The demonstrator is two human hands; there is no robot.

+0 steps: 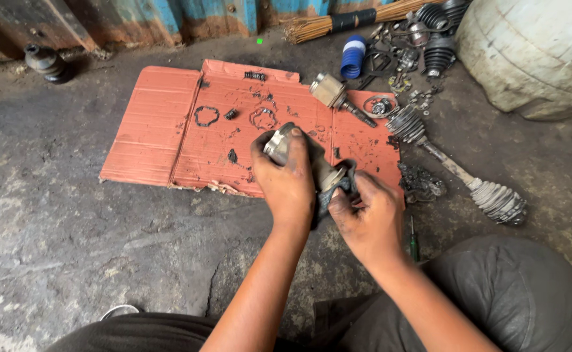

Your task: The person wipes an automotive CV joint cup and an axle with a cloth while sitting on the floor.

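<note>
Crouched over a grease-stained sheet of red cardboard (168,130) on a concrete floor (58,215), a person grips a metal joint housing (281,145) in mid-air just above the cardboard's near edge. Their left hand (287,181) is wrapped around the cup end, and the right hand (368,218) is closed on a dark rag (335,189) bunched about the stub. Both forearms reach forward from the knees, wrists bent inward toward each other. Greasy fingers could let the heavy part slip and drop onto the cardboard, and grit from the floor could foul the wiped surface. A second joint (330,91) and a booted axle shaft (455,169) lie nearby.
</note>
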